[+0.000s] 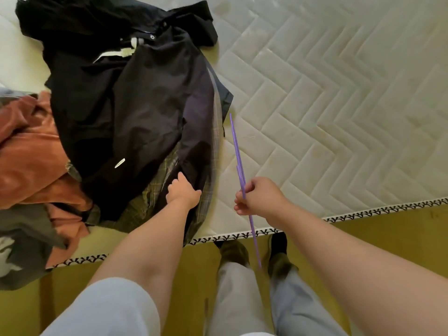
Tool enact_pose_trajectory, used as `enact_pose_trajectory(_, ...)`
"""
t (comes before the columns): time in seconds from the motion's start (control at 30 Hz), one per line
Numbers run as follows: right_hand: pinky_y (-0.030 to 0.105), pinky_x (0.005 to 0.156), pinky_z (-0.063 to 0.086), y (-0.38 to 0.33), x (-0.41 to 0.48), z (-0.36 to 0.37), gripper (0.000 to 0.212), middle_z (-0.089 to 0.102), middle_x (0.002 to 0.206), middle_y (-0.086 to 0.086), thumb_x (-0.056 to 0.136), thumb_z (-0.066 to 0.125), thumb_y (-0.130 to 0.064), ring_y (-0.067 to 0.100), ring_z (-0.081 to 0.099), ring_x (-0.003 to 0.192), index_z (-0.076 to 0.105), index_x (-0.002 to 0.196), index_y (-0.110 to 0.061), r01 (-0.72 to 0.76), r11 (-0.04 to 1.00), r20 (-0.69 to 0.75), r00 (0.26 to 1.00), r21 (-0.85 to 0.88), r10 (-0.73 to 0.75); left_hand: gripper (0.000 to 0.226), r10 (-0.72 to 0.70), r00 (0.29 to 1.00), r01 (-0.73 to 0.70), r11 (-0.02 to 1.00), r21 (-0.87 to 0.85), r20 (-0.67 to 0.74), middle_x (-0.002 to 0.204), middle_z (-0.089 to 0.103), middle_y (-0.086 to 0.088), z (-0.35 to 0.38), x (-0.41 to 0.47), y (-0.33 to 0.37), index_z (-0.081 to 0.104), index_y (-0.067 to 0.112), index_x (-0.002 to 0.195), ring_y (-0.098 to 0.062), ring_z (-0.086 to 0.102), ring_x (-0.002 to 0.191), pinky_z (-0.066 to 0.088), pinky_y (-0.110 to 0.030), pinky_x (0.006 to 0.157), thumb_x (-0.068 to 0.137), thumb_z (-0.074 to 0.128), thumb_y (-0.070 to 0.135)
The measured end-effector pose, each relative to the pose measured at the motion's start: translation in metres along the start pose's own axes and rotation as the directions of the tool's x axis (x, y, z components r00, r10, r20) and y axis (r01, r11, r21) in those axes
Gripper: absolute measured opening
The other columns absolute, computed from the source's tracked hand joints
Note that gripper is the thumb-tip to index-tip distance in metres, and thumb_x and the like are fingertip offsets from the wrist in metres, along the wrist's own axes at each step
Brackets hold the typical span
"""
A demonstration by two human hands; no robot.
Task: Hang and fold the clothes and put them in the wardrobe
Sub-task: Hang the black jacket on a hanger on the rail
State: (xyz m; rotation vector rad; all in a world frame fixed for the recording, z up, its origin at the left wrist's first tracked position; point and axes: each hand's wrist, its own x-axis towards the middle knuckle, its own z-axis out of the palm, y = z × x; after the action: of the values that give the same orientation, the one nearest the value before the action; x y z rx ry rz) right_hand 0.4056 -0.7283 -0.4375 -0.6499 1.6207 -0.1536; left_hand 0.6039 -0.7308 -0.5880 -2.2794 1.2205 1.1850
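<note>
Sleeve: a pale grey sleeve [104, 309] is seen at the lower edge on the left upper arm; both forearms are bare.
Left hand: the left hand [183, 191] is curled into a fold of the dark jacket [135, 112] at its near edge, where the plaid lining [150, 197] is exposed.
Right hand: the right hand [259, 197] is closed round the purple hanger [238, 161], which is pinched between thumb and fingers.
Hanger: it is seen edge-on as a thin strip, held above the mattress [339, 105] just right of the jacket.
Jacket: it is heaped on the mattress near the front edge.
Other clothes: a black garment [84, 27] is laid beyond the jacket, touching it; an orange garment [31, 154] and a grey garment [21, 229] are piled to the left.
Mattress: it is quilted in a herringbone pattern.
Legs: grey trousers [237, 299] and dark shoes [234, 251] are seen beside the mattress edge.
</note>
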Motion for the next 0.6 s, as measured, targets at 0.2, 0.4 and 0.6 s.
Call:
enact_pose_trajectory(0.2, 0.045, 0.078, 0.062, 0.010, 0.002, 0.010, 0.022, 0.067, 0.104, 0.029, 0.089, 0.052, 0.011, 0.038, 0.071, 0.083, 0.048, 0.081, -0.009, 0.013, 1.000, -0.028, 1.000, -0.026, -0.014, 0.091, 0.078, 0.991, -0.117, 0.885, -0.450, -0.105, 0.158, 0.033, -0.008, 0.015, -0.001, 0.012, -0.002, 0.030, 0.155, -0.033, 0.050, 0.130, 0.043, -0.041, 0.101, 0.094, 0.065, 0.028)
enact_pose_trajectory(0.4, 0.025, 0.056, 0.058, 0.005, -0.015, 0.008, 0.017, 0.061, 0.091, 0.021, 0.095, 0.047, 0.009, 0.029, 0.059, 0.076, 0.049, 0.097, -0.008, -0.007, 0.995, -0.002, 1.000, 0.095, 0.008, 0.048, -0.233, 0.967, 0.177, 0.341, -0.923, 0.099, 0.131, 0.058, -0.009, -0.027, -0.022, 0.040, 0.042, 0.015, 0.148, -0.028, 0.057, 0.117, 0.046, -0.031, 0.095, 0.101, 0.045, 0.006)
enact_pose_trajectory(0.6, 0.025, 0.062, 0.058, -0.012, -0.033, 0.005, 0.007, 0.064, 0.097, 0.020, 0.099, 0.046, -0.003, 0.025, 0.062, 0.077, 0.052, 0.104, -0.003, 0.051, 0.998, -0.038, 0.998, 0.023, -0.050, 0.042, -0.059, 0.986, -0.106, 0.519, -0.848, -0.159, 0.116, 0.059, 0.007, -0.090, -0.112, 0.051, 0.058, 0.021, 0.132, -0.018, 0.057, 0.104, 0.040, -0.028, 0.085, 0.103, 0.037, 0.041)
